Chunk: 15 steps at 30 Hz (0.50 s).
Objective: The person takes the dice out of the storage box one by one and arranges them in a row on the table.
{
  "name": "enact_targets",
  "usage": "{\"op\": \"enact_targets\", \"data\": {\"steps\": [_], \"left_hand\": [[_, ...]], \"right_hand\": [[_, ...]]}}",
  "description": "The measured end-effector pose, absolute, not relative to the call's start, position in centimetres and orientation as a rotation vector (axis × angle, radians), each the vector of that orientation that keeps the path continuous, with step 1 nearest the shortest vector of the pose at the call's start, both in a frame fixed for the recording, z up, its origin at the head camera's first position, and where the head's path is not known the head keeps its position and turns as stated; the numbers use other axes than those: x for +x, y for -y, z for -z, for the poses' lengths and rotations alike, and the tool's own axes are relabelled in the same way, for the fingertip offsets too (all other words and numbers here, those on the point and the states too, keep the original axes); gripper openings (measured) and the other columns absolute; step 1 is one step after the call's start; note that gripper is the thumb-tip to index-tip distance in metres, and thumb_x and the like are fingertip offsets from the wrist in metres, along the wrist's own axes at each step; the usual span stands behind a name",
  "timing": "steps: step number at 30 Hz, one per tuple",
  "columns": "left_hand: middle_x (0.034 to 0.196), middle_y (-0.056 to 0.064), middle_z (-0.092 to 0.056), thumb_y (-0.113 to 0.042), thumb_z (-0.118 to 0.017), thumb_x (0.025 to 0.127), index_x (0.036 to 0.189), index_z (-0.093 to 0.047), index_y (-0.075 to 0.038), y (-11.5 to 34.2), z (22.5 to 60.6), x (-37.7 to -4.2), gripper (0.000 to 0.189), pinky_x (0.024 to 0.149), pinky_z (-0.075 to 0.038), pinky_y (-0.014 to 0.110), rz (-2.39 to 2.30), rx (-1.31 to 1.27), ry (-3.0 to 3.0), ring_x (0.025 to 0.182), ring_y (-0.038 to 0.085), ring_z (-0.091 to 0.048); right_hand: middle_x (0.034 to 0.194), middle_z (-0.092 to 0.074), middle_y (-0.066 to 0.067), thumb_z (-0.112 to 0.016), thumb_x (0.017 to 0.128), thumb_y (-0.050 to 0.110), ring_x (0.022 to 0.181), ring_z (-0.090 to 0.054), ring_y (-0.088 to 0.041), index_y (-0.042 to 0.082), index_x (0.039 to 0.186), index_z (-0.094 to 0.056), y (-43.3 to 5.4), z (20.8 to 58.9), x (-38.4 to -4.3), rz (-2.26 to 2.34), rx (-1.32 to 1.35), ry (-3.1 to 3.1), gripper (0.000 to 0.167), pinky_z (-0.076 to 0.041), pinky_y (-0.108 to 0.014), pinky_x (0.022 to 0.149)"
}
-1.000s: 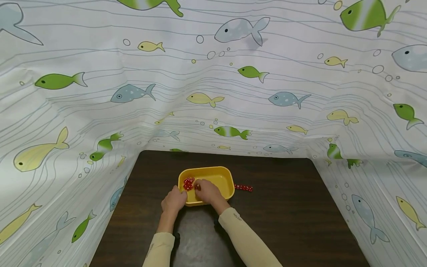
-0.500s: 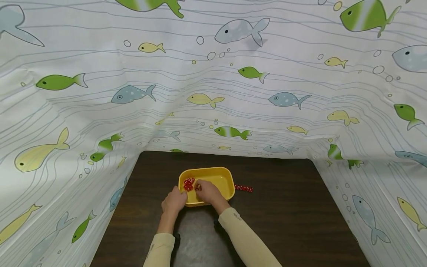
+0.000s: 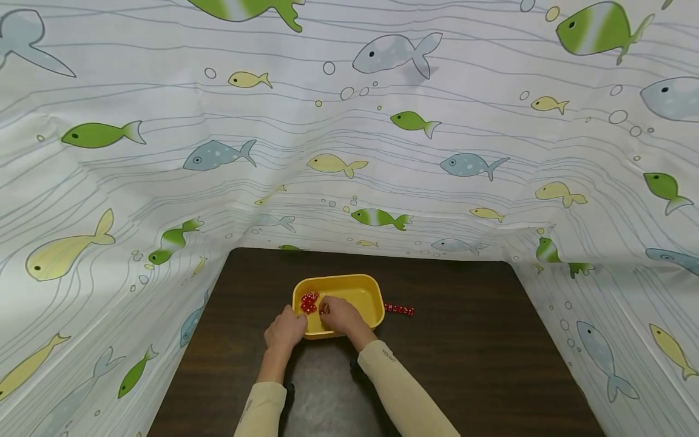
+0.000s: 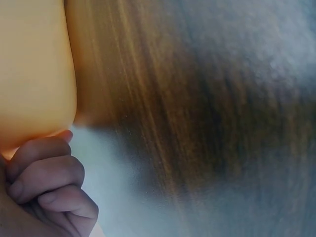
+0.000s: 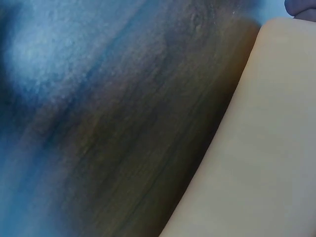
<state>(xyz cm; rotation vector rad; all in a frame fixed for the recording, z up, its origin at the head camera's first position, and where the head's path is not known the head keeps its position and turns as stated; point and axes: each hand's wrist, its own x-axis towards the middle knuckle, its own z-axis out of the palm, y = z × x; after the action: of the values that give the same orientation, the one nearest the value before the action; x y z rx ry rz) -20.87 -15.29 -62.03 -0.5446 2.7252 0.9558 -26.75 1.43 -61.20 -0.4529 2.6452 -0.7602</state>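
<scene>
While the left hand [image 3: 286, 328] grips the rim of the yellow tray [image 3: 364, 297] at about 8 o'clock, its fingers curled tight in the left wrist view, the right hand [image 3: 340, 313] dips in over the near side from 5 o'clock. The right fingers are drawn together near the tray's middle, with a speck of red [image 3: 323, 312] by their tips; it is too small to tell whether a die is pinched there, and the right wrist view does not show the fingertips.

The tray sits on the dark table [image 3: 464, 315]. Inside it, the loose dice [image 3: 309, 306] are bunched at 9 o'clock, just left of the right fingertips. Outside, a row [image 3: 399, 309] of red dice runs off from the tray's 3 o'clock side, its near end close to the wall.

The step in hand looks like picking out or turning a single die while the left hand steadies the tray. The next move probably calls for a secure pinch, then a lift clear of the rim towards 3 o'clock, without nudging the row.
</scene>
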Motion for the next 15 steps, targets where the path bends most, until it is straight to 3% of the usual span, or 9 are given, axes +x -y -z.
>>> {"op": "enact_targets", "data": {"steps": [7,15], "left_hand": [[0.090,0.016,-0.062,-0.035,-0.050,0.104,0.137,-0.052,0.007,15.35,62.10,-20.85,0.054,0.070,-0.047,0.046,-0.919,-0.547,-2.737,0.074,0.031,-0.059],[0.095,0.019,-0.064,-0.036,-0.051,0.103,0.141,-0.046,0.005,15.05,61.88,-20.90,0.057,0.073,-0.050,0.051,-0.922,-0.574,-2.751,0.077,0.033,-0.062]], "right_hand": [[0.094,-0.067,0.002,-0.072,0.101,0.024,0.081,-0.059,-0.016,0.016,0.114,-0.071,-1.43,61.40,-26.74,0.759,-0.462,-2.650,0.015,-0.054,-0.036,0.082],[0.086,-0.065,0.002,-0.071,0.101,0.026,0.075,-0.060,-0.016,0.015,0.113,-0.070,-1.66,61.10,-26.63,0.851,-0.426,-2.653,0.017,-0.052,-0.032,0.072]]}}
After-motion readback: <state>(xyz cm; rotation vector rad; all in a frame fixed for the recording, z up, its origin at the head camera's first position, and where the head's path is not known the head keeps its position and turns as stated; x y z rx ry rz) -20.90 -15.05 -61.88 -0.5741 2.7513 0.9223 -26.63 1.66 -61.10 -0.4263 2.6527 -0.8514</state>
